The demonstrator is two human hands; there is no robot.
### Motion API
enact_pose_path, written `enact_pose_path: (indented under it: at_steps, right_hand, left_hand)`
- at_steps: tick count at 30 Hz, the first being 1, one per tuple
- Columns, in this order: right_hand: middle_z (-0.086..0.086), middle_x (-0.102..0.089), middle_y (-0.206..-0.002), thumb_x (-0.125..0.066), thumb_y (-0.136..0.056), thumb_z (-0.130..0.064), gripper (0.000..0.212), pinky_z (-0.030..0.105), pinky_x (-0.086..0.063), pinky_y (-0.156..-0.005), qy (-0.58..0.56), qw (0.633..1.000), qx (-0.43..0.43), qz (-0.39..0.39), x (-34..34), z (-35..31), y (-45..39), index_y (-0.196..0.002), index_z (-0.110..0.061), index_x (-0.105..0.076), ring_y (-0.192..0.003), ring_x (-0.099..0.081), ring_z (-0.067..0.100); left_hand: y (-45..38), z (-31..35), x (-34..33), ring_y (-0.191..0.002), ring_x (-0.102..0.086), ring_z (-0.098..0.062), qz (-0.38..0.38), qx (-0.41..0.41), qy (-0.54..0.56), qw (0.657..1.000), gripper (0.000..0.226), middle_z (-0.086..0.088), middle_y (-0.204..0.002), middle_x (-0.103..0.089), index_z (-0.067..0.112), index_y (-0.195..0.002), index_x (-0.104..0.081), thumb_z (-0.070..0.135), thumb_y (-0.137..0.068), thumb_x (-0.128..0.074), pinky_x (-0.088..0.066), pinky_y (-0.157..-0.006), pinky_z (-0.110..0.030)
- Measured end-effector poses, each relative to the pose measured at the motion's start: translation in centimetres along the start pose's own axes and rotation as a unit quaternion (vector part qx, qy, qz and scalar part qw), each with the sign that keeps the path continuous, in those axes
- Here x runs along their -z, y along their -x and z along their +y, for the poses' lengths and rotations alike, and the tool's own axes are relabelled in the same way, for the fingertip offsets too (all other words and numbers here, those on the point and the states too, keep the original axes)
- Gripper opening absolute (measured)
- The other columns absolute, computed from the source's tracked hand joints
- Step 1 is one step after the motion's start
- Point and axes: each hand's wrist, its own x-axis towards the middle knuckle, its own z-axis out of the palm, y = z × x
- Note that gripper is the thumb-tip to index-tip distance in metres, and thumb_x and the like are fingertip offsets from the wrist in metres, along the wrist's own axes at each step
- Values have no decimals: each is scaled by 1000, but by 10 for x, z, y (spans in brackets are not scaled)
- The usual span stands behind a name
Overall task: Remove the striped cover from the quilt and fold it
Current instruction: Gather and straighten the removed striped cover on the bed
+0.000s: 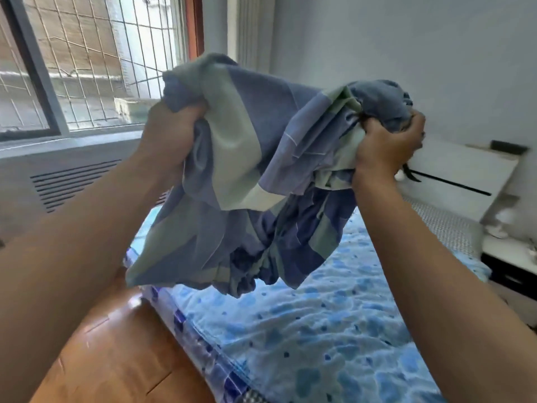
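**Cover bunched in both hands, held up over the bed**

We have the striped cover (247, 175) up in the air in front of us, gathered into a loose wad above the bed (319, 330). It hangs clear of the mattress; the lowest folds dangle near the bed's left edge but we can't say they touch it. No quilt is visible inside the fabric, so we judge the cover is already off and folding is what's left.

Handling: thin woven cloth, soft, light, no stiffness at all. It sags and crumples wherever it isn't held. Not slippery-looking, not fragile. Bunched like this, the edges and corners are buried, so for folding we'd want to find two corners or one straight hem and take hold there, not at mid-panel.

Left hand (171, 132): fingers curled tight into a fistful of fabric at the upper left of the wad, back of hand toward us.

Right hand (386, 146): also closed, fingers wrapped round a gathered clump at the upper right; a dark strand sticks out by the knuckles, we can't tell what it is.

Behind the right hand sits a white headboard (465, 173).
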Motion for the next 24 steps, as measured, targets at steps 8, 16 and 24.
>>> enact_pose_path:
  at_steps: [8, 16, 24]
  right_hand:
    - [-19, -44, -91, -68, -71, 3, 39, -5, -39, -66, 5, 998, 58, 10, -96, 75, 9, -109, 8, -59, -77, -48, -33]
    - [-13, -57, -94, -67, -72, 1, 39, 16, -54, -80, 54, 998, -14, -42, -262, 199, 11, -109, -9, -57, -82, -63, -6]
    - [-1, -64, -88, -69, -65, -5, 30, 26, -56, -65, 125, 991, -26, 48, -338, 254, -14, -82, -22, -51, -72, -63, 8]
  left_hand:
    - [-116, -104, 24, -54, -54, -4, 16, -26, -66, 997, 19, 9, -59, -59, 17, -71, -53, 21, -88, -58, -43, -50, -22]
    - [-301, -189, 97, -103, -65, -24, -42, 76, -130, 988, 9, -2, -101, -69, 21, -103, -63, 24, -96, -60, -53, -84, -34]
    - [-451, -243, 113, -105, -67, -23, -115, -13, -98, 988, 53, -13, -115, -68, 6, -119, -60, 46, -85, -68, -56, -91, -46]
